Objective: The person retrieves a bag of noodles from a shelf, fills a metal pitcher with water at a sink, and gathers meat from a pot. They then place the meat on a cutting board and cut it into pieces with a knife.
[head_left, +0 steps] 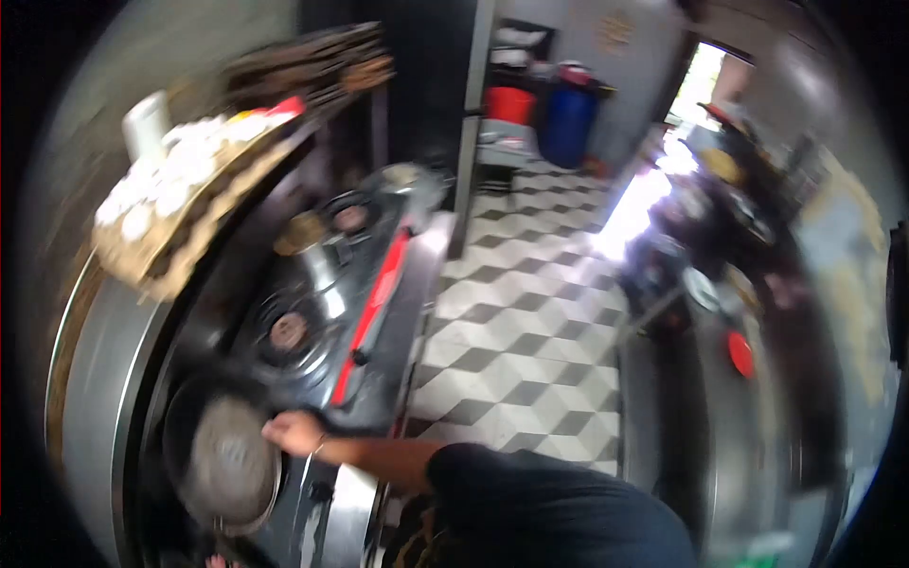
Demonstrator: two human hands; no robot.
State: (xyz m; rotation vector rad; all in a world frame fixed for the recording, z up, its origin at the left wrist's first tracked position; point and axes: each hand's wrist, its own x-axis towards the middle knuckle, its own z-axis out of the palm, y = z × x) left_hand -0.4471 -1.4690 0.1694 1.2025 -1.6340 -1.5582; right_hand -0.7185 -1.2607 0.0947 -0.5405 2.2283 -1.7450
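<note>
A wide, dark round pan (227,454) with a greyish inside sits on the near part of the stove. At its right rim is my right hand (295,434), with the fingers drawn together. Whatever they hold, if anything, is too blurred to make out. Only a few fingertips of my left hand (222,560) show at the bottom edge, below the pan; the rest is out of frame. Just beyond my right hand, a burner (288,331) has nothing on it, and a red strip (374,312) runs along the stove's front.
White eggs (166,185) fill trays on a ledge at the left, beside a white cup (146,125). A metal container (322,270) stands between burners. Patterned floor tiles (521,312) separate the stove from a cluttered counter (701,379). A blue barrel (568,128) and red bucket (511,104) stand behind.
</note>
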